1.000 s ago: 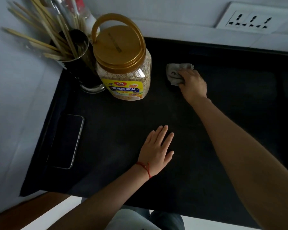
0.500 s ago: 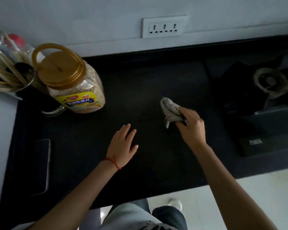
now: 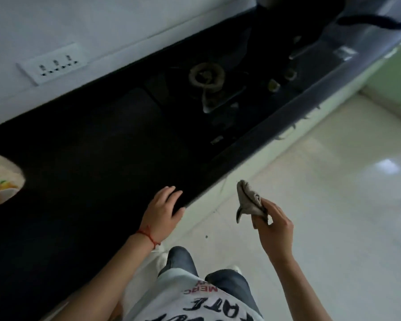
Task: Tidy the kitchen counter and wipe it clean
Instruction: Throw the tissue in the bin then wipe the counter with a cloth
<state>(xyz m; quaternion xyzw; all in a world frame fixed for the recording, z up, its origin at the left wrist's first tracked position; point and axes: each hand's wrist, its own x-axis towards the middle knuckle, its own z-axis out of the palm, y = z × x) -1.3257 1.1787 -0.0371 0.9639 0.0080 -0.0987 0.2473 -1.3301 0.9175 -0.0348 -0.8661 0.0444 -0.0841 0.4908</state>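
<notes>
The black kitchen counter [image 3: 83,163] runs diagonally from lower left to upper right. My left hand [image 3: 163,214] rests flat on its front edge, fingers spread, a red string on the wrist. My right hand [image 3: 273,224] is off the counter, over the pale floor, and pinches a crumpled grey cloth [image 3: 249,200] that hangs from its fingers. The oat jar [image 3: 0,181] shows only as a blurred corner at the left edge.
A gas hob with a round burner [image 3: 206,75] and two knobs [image 3: 273,85] is set into the counter to the right. A dark pan handle [image 3: 370,20] sticks out at top right. A white socket strip [image 3: 52,63] is on the wall. Glossy tiled floor [image 3: 333,181] lies right.
My right hand has lifted the cloth off the counter and drawn it back over the floor. The view has swung right, so the jar is almost out of sight and the hob has come in.
</notes>
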